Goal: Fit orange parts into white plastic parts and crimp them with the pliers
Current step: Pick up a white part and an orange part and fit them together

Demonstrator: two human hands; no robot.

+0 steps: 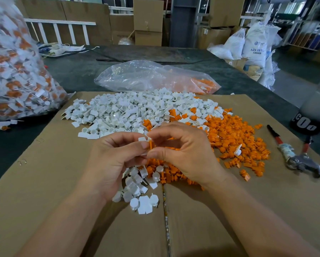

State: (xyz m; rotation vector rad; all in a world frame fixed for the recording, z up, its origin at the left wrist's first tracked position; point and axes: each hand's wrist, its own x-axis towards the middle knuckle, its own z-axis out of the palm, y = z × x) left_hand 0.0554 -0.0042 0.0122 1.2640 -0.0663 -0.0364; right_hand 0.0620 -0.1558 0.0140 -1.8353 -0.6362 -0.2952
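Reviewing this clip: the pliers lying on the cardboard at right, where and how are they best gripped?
Probably by the two red handles, with the right hand, now pinching an orange part, coming down from above. The pliers lie flat, handles splayed away from the person, metal head nearer; the orange pile lies to their left.

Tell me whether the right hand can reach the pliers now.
Probably yes: the pliers lie uncovered on the cardboard right of the right hand, though it is pinching an orange part.

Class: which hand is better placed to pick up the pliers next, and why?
Right, probably. The pliers lie on the right hand's side; the left hand, pinching the white part, is farther away.
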